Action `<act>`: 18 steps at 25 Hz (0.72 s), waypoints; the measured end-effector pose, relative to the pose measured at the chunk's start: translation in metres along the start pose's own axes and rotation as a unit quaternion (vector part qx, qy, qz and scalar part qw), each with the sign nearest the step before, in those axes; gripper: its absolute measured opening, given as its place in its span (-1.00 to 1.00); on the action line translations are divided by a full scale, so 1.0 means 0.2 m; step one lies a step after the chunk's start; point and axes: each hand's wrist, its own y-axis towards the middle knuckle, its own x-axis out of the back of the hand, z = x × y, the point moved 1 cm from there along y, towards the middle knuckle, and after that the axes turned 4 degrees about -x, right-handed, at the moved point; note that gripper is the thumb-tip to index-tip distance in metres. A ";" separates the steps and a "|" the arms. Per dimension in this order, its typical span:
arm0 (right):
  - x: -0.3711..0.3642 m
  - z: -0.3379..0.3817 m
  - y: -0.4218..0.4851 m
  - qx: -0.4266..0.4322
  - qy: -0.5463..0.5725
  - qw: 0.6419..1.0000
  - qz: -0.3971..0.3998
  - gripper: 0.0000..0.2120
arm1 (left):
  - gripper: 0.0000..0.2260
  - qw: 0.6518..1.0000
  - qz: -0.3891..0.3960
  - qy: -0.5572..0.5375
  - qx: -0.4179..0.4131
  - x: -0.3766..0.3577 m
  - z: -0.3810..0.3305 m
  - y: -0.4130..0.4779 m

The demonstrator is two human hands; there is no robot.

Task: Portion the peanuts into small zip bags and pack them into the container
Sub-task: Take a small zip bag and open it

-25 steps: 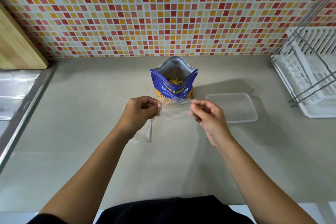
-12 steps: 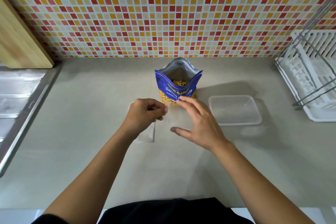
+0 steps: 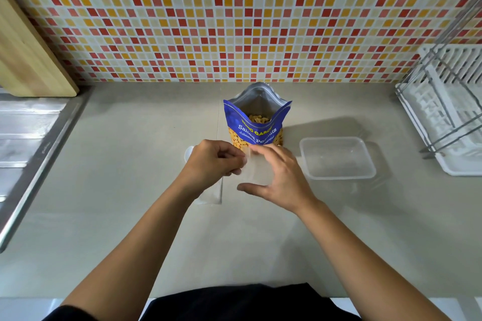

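Observation:
A blue peanut pouch [image 3: 257,122] stands open at the middle of the counter, with peanuts visible inside. Just in front of it my left hand [image 3: 214,164] pinches the top edge of a small clear zip bag [image 3: 257,172]. My right hand [image 3: 279,177] is spread, with fingers at the bag's mouth and thumb under the bag. More clear zip bags [image 3: 210,194] lie flat under my left wrist. An empty clear plastic container [image 3: 337,157] sits to the right of the pouch.
A white dish rack [image 3: 448,112] with metal bars fills the right edge. A steel sink drainboard [image 3: 28,138] lies at the left, with a wooden board [image 3: 28,60] leaning on the tiled wall. A small white round object [image 3: 188,152] peeks out behind my left hand.
My right hand let go of the bag's right edge, spread out, and moved onto the bag's mouth. My left hand kept its pinch on the bag.

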 end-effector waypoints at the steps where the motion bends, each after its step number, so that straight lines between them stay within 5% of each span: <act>1: 0.00 0.00 0.00 -0.001 0.008 1.000 -0.010 -0.31 | -0.97 1.000 0.002 0.002 -0.003 0.00 0.00 0.00; 8: 0.00 0.00 0.00 -0.017 0.066 0.997 -0.038 -0.46 | -0.95 1.000 0.014 -0.002 -0.019 0.03 -0.02 0.01; 11: 0.01 -0.02 -0.01 -0.059 0.152 0.985 -0.058 -0.51 | -0.85 0.994 -0.102 -0.040 0.019 0.17 0.10 0.09; 13: 0.00 -0.04 -0.02 -0.077 0.185 0.978 -0.065 -0.53 | -0.86 0.978 -0.177 0.088 0.072 0.27 0.29 0.15; 18: -0.04 -0.03 -0.04 -0.107 0.208 0.971 -0.046 -0.50 | -0.80 0.935 -0.099 0.289 0.179 0.25 0.63 0.19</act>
